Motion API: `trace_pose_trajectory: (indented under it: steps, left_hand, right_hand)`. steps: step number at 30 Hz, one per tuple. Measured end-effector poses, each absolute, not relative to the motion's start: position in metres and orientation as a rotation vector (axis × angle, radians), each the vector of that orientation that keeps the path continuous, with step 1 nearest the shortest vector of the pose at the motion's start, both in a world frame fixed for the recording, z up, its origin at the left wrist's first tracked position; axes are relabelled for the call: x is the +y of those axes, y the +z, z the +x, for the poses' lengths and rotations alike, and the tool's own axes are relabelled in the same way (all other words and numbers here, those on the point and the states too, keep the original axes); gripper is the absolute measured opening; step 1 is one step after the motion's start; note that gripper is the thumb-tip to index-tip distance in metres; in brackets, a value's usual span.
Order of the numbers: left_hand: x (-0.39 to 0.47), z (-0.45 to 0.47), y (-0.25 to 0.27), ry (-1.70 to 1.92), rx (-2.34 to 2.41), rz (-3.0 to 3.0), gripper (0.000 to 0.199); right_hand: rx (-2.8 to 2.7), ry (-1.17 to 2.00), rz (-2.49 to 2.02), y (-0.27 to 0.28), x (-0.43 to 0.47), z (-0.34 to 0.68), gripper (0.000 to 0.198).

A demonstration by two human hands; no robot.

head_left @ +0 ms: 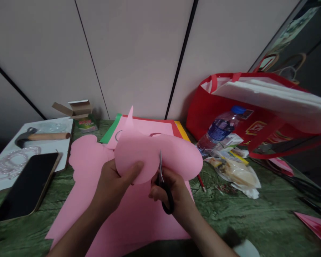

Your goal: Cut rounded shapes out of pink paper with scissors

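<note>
My left hand (120, 182) pinches a piece of pink paper (139, 150) with rounded, cut edges, the thumb lying on top. My right hand (173, 192) is closed around the black handles of a pair of scissors (161, 175). Their blades point away from me and lie at the paper's edge, between its two rounded lobes. Beneath both hands lie more pink sheets (139, 221) on the table. At the left, another pink sheet with a scalloped outline (85, 160) rests flat.
Left: a smartphone (29, 182), a hammer (45, 136), beaded strings (13, 164) and an opened small box (84, 119). Right: a water bottle (220, 126) leans against a red bag (203, 107). A pencil (202, 184), plastic packets (238, 169) and black-handled scissors (307, 187) lie nearby.
</note>
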State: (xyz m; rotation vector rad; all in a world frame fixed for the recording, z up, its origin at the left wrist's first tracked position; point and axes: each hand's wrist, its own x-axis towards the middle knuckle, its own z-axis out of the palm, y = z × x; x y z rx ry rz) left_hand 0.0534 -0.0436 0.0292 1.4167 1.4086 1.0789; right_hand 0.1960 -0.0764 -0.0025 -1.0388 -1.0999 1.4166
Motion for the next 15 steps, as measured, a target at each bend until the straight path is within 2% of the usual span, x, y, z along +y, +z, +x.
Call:
trace_pose_trajectory:
  steps: [15]
  left_hand:
    - [-0.044, 0.0505, 0.0303, 1.106, 1.399, 1.414, 0.029]
  right_hand:
    - [-1.057, 1.431, -1.035, -0.0054, -0.0771, 0.1941, 0.017]
